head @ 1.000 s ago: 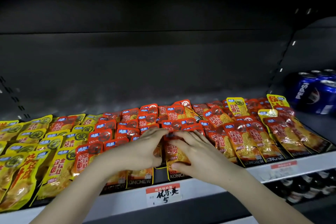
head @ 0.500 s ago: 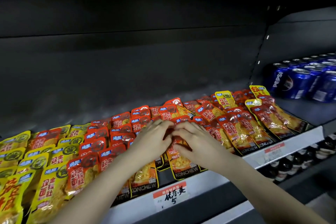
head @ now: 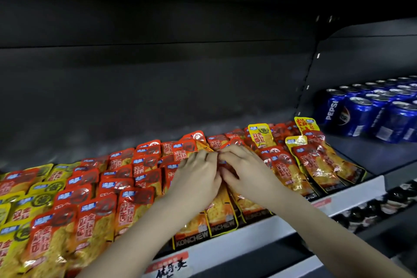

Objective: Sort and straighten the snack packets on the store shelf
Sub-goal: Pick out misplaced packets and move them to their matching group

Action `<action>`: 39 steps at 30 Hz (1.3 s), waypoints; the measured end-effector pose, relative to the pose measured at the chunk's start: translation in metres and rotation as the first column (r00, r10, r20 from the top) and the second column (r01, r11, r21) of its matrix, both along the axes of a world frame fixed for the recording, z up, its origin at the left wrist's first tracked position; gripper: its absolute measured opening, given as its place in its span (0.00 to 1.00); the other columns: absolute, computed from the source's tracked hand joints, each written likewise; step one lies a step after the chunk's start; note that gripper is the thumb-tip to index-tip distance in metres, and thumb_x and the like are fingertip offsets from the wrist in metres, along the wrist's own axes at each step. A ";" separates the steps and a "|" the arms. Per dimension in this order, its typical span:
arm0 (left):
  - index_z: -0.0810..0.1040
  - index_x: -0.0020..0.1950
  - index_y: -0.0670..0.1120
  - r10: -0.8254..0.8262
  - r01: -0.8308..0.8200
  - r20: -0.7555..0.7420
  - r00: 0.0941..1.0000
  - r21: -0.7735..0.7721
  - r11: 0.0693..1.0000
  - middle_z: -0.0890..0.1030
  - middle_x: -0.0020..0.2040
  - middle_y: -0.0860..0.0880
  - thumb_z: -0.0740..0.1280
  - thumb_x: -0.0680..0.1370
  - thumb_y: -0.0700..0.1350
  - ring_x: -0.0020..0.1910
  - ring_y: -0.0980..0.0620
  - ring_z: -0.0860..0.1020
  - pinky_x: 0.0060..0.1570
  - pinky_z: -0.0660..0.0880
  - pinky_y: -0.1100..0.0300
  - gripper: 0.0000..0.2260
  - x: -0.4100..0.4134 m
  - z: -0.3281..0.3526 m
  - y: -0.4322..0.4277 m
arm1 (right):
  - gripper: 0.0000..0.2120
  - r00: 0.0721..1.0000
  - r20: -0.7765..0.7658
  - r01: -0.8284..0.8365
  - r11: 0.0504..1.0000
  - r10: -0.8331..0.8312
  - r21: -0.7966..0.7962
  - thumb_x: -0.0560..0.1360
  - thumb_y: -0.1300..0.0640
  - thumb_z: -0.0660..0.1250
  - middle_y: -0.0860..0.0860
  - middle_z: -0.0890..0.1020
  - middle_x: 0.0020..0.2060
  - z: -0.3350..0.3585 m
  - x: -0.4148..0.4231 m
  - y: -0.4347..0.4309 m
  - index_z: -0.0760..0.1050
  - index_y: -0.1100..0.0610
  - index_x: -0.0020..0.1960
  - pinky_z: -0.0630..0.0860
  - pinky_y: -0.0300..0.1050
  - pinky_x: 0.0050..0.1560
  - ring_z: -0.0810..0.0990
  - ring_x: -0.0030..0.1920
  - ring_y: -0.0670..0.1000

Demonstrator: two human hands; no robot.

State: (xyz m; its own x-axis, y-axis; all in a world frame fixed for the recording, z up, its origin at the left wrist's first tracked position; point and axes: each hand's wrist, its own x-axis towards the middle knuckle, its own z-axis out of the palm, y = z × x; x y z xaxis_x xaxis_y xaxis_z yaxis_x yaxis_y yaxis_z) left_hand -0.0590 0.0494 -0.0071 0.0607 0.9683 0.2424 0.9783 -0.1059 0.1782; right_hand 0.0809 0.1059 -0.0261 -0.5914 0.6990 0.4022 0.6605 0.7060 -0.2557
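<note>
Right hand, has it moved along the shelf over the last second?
Yes. The right hand has slid deeper, away from the price label toward the back wall.

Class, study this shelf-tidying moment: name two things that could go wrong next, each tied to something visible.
1. The front packets sit at the shelf lip; the left hand and right hand working just behind could slide them off.
2. Yellow packets among red packets may be missed.

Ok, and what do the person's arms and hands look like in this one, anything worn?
The left hand and right hand are bare: no gloves, rings or watch in view. The left forearm and right forearm are bare too, no sleeve showing.
</note>
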 end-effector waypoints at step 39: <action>0.75 0.54 0.43 0.377 -0.413 0.391 0.840 0.010 0.911 0.82 0.47 0.42 0.63 0.72 0.36 0.53 0.40 0.78 0.50 0.75 0.50 0.11 0.114 -0.019 0.165 | 0.21 0.972 0.050 0.235 0.949 -0.230 -0.208 0.76 0.56 0.62 0.58 0.78 0.58 0.011 0.094 0.144 0.62 0.58 0.67 0.68 0.56 0.60 0.73 0.62 0.61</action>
